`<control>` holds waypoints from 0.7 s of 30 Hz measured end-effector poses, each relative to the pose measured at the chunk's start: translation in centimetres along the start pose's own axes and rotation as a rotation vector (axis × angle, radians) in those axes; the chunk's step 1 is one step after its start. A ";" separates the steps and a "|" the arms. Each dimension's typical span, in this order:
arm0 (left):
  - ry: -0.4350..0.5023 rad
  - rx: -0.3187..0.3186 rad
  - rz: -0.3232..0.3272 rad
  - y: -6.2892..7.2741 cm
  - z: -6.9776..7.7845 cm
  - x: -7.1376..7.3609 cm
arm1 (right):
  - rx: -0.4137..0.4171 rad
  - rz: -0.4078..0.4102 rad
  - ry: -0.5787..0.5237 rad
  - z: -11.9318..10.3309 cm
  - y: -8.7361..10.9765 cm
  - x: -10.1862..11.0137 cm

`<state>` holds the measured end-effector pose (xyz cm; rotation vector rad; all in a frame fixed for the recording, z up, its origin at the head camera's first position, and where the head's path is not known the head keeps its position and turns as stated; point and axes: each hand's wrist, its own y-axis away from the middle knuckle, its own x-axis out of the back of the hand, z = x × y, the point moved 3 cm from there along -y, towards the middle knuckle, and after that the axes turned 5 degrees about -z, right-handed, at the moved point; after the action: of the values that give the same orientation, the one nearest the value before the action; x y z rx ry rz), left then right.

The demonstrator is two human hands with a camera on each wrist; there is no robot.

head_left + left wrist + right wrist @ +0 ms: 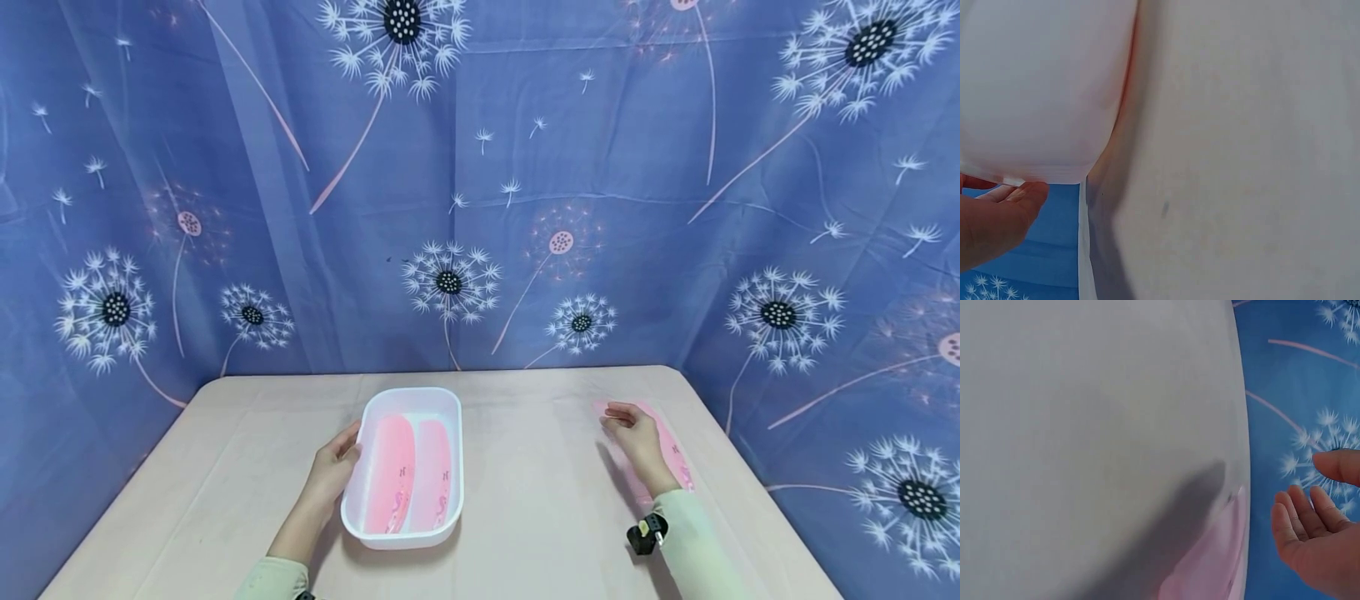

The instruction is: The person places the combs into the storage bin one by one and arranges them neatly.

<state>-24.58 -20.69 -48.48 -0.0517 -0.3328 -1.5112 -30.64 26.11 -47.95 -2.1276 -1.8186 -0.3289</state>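
Note:
A white plastic basin (402, 542), a rounded rectangle, is left of centre in the head view. My left hand (335, 472) grips its left rim. The left wrist view has the fingers (1029, 197) right at the basin's edge. Inside lie two long, curved pink pieces, the left one (392, 467) and the right one (432, 467), with small dark print and a colourful pattern at their near ends. My right hand (636, 439) is over another pink piece (667, 446) on the table, partly hiding it. In the right wrist view the hand's fingers are loosely bent, with nothing between them.
A pale cloth covers the table (532, 500). Behind it and along both sides hangs a blue curtain (517, 167) with dandelion prints. The pink piece on the right lies near the table's right edge. A small black device (647, 533) is strapped to the right wrist.

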 end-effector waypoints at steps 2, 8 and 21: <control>0.001 -0.003 0.000 0.0 0.0 0.0 | -0.010 -0.003 -0.009 0.4 -0.1 0.3; 0.010 -0.004 -0.001 0.1 0.0 0.0 | -0.086 -0.032 -0.004 1.2 -0.2 1.1; 0.004 -0.003 0.004 0.3 0.0 0.0 | -0.184 -0.048 -0.015 1.8 0.2 2.2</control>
<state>-24.33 -20.71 -48.41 -0.0517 -0.3277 -1.5080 -30.14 28.79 -48.84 -2.2140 -1.9168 -0.5117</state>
